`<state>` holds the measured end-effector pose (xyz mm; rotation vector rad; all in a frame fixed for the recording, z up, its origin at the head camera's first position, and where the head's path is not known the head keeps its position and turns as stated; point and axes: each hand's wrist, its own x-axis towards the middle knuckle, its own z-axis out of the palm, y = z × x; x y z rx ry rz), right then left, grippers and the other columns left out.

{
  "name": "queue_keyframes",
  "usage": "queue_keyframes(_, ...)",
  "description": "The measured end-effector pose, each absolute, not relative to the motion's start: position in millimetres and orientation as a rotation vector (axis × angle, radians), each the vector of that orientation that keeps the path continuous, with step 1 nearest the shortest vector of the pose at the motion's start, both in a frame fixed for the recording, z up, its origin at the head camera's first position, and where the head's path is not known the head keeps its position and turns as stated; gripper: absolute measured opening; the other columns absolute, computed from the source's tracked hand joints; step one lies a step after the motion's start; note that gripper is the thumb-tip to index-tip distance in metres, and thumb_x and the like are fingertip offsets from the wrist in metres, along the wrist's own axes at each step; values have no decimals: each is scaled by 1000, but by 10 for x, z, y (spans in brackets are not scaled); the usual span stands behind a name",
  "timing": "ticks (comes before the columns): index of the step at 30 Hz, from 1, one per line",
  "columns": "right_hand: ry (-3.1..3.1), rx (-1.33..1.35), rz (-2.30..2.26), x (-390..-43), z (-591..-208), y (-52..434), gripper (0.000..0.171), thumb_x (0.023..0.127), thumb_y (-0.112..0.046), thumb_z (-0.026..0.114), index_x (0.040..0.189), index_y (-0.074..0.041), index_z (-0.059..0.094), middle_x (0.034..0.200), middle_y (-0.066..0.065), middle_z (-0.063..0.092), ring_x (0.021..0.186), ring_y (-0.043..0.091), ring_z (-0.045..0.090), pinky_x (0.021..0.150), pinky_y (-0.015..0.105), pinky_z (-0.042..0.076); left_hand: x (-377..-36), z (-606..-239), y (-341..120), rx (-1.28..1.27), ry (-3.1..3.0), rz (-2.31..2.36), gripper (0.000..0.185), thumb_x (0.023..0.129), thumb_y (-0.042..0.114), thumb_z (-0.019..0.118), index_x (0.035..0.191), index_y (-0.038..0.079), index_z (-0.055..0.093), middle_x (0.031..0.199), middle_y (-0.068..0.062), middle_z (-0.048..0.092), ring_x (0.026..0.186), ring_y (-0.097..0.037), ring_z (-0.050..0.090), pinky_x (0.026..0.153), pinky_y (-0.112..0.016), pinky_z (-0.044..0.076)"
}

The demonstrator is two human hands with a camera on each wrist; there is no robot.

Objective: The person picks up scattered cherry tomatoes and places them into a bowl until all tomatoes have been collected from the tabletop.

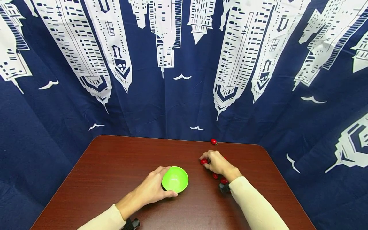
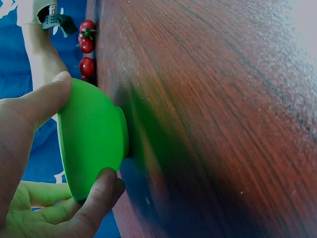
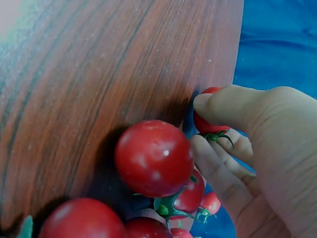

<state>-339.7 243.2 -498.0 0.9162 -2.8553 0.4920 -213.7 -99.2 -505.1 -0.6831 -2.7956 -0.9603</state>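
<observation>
A small green bowl [image 1: 175, 179] stands on the dark wooden table [image 1: 115, 163]; my left hand [image 1: 152, 188] grips its rim, thumb on the near side and fingers round the far side. The left wrist view shows the green bowl [image 2: 91, 139] between thumb and fingers. My right hand [image 1: 216, 162] pinches one cherry tomato [image 1: 203, 161] between thumb and fingertips. In the right wrist view that pinched tomato [image 3: 210, 124] sits under the thumb, with several more cherry tomatoes [image 3: 153, 157] on the table beside the hand. A single tomato [image 1: 213, 141] lies at the table's far edge.
A blue curtain with white skyscrapers [image 1: 184, 64] hangs round the table on three sides. More tomatoes [image 1: 224, 180] lie under my right wrist. The table's left half and front hold nothing but my arms.
</observation>
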Motion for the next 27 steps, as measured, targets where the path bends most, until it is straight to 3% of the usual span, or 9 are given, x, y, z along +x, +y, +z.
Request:
queue_keyframes(12, -2829, 937, 521, -3355, -4923, 2432, 31, 94, 3, 88, 124, -6, 86, 111, 12, 84, 87, 21, 75, 84, 33, 68, -2106, -5010, -995, -686, -2798, -968, 112, 77, 49, 109, 161, -8, 62, 152, -20, 73, 133, -43, 77, 112, -60, 66)
queue_keyframes(27, -2735, 996, 472, -3332, -4870, 2390, 29, 93, 2, 89, 121, -6, 86, 109, 10, 84, 92, 22, 76, 89, 39, 70, -2106, -5016, -1001, -685, -2802, -972, 112, 78, 49, 109, 161, -8, 61, 153, -21, 73, 133, -43, 76, 112, -60, 66)
